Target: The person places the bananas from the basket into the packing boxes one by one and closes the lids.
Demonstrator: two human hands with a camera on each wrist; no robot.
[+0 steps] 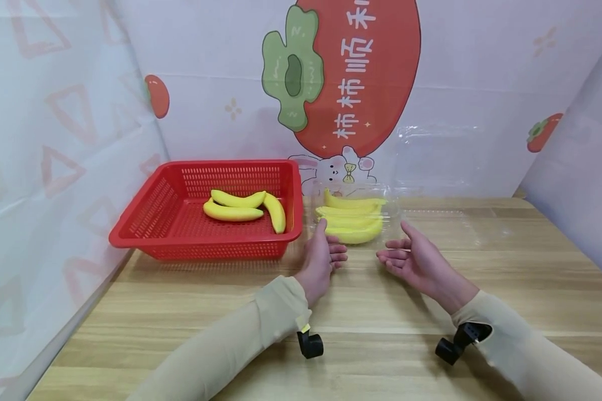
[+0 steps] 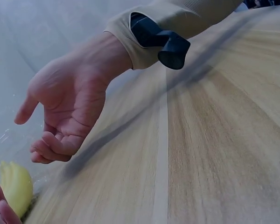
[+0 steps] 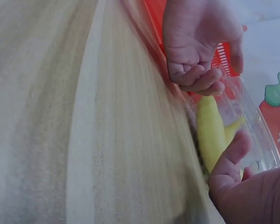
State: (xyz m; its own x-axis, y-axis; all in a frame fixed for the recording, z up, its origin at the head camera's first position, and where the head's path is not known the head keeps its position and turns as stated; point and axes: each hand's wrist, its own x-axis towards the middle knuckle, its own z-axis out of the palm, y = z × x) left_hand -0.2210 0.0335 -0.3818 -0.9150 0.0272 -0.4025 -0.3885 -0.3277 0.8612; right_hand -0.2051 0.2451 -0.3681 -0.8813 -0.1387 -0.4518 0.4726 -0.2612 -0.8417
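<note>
While left hand (image 1: 321, 262) and right hand (image 1: 425, 263) are relaxed, the clear box (image 1: 392, 209) barely shows.

Left hand (image 1: 319, 257) faces right hand (image 1: 422, 260), fingers (image 3: 205, 81) loosely bent.

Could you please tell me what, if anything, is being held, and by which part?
Nothing is held: the left hand and right hand are both empty, near the clear box of bananas.

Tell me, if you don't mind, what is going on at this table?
A person's left hand and right hand are close in front of a clear plastic box of bananas, neither gripping anything. Left of the box, a red plastic basket holds three more bananas on the wooden table.
</note>
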